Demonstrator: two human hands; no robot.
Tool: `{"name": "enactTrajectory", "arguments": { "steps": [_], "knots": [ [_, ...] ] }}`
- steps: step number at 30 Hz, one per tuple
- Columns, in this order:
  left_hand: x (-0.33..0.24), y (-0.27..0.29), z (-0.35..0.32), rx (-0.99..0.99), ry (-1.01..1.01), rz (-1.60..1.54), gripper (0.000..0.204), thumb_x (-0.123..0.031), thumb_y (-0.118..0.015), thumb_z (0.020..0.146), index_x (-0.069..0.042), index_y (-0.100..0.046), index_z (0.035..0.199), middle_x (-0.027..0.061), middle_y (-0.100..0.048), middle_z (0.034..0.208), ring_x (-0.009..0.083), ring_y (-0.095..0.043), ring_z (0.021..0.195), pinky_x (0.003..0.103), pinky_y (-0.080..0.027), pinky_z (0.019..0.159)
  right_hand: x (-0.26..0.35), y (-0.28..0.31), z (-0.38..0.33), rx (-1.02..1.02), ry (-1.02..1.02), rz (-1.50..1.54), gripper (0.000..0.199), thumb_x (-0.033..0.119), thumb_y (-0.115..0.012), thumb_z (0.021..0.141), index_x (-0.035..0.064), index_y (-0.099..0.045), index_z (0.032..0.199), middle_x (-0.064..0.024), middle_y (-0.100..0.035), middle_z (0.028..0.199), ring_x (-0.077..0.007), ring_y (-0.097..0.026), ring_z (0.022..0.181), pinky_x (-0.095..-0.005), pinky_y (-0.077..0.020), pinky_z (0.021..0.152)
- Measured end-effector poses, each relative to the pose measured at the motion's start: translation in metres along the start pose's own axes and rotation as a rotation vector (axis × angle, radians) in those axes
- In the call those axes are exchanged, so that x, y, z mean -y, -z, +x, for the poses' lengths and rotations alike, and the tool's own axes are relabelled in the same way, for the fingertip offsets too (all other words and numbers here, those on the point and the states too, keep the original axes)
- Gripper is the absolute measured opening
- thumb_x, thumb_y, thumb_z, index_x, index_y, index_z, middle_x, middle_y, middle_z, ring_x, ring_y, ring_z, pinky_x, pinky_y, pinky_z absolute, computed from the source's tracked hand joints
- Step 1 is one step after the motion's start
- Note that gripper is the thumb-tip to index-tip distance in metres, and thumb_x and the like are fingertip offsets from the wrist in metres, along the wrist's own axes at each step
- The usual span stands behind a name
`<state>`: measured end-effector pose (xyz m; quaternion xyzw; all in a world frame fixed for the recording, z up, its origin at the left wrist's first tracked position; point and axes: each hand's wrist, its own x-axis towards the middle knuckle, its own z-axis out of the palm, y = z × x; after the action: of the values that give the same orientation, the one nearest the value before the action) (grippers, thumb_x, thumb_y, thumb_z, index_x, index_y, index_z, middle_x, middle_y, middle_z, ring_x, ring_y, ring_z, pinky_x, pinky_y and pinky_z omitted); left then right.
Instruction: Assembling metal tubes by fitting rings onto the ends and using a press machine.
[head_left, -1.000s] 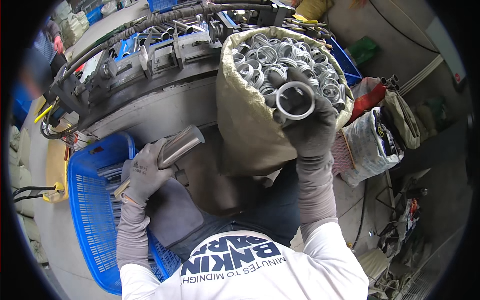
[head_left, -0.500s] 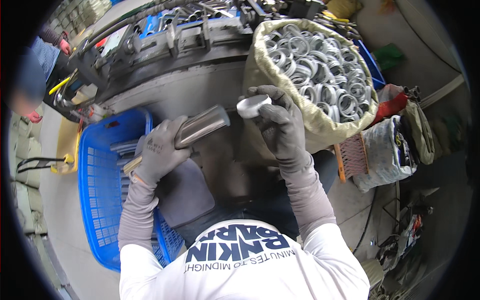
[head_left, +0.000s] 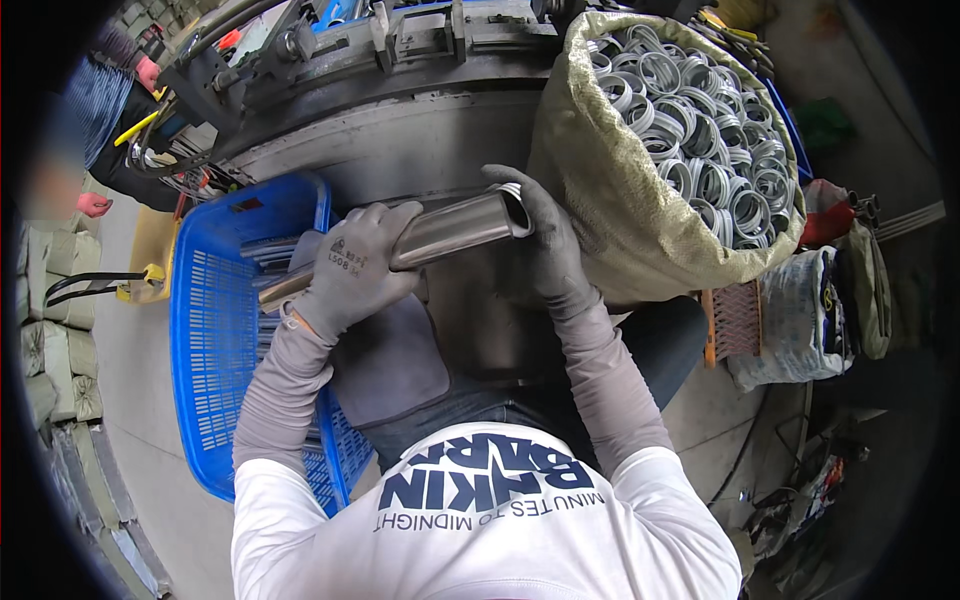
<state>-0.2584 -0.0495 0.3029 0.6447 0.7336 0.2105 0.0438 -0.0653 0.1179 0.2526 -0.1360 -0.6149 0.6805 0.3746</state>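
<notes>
My left hand, in a grey glove, is closed around a shiny metal tube. The tube lies slanted, its far end up to the right. At that open end is a pale ring, partly hidden by the fingers of my gloved right hand, which hold it against the tube's mouth. How far the ring sits on the tube I cannot tell. To the right of my right hand stands a cream woven sack, full of similar grey-white rings.
A blue plastic basket with several metal tubes stands at my left. A metal machine bench runs across the far side. Another person's hand shows at far left. A woven orange-edged seat and a plastic bag are at right.
My right hand has brought the ring down to the tube's open end. The tube has shifted right and now meets it. The view has also turned slightly.
</notes>
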Motion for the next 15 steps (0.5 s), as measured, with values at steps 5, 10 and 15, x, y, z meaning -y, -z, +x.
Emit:
{"name": "enactTrajectory", "arguments": {
  "steps": [5, 10, 15],
  "knots": [
    [0.003, -0.015, 0.013, 0.002, -0.050, 0.039, 0.068, -0.022, -0.078, 0.066, -0.006, -0.063, 0.131, 0.0190, -0.071, 0.103, 0.0392, -0.069, 0.101, 0.048, -0.054, 0.090, -0.015, -0.007, 0.006, -0.103, -0.095, 0.228, 0.048, 0.039, -0.043, 0.114, -0.0011, -0.065, 0.128, -0.0114, -0.070, 0.118, -0.0208, -0.067, 0.114, -0.0340, -0.0510, 0.104],
    [-0.002, -0.016, 0.019, 0.070, -0.014, 0.054, 0.062, -0.019, -0.076, 0.069, -0.005, -0.064, 0.128, 0.0193, -0.071, 0.107, 0.0408, -0.068, 0.103, 0.050, -0.054, 0.091, -0.023, -0.012, 0.004, -0.216, 0.016, 0.167, 0.045, 0.037, -0.048, 0.113, -0.0015, -0.066, 0.126, -0.0116, -0.070, 0.115, -0.0202, -0.067, 0.109, -0.0335, -0.0512, 0.102],
    [0.000, -0.018, 0.021, 0.101, 0.016, 0.051, 0.056, -0.018, -0.075, 0.069, -0.006, -0.064, 0.122, 0.0187, -0.070, 0.104, 0.0409, -0.067, 0.102, 0.050, -0.054, 0.091, -0.026, -0.014, 0.007, -0.284, 0.025, 0.063, 0.041, 0.033, -0.054, 0.111, -0.0029, -0.067, 0.127, -0.0126, -0.071, 0.111, -0.0199, -0.067, 0.105, -0.0328, -0.0504, 0.099]
  ]
}}
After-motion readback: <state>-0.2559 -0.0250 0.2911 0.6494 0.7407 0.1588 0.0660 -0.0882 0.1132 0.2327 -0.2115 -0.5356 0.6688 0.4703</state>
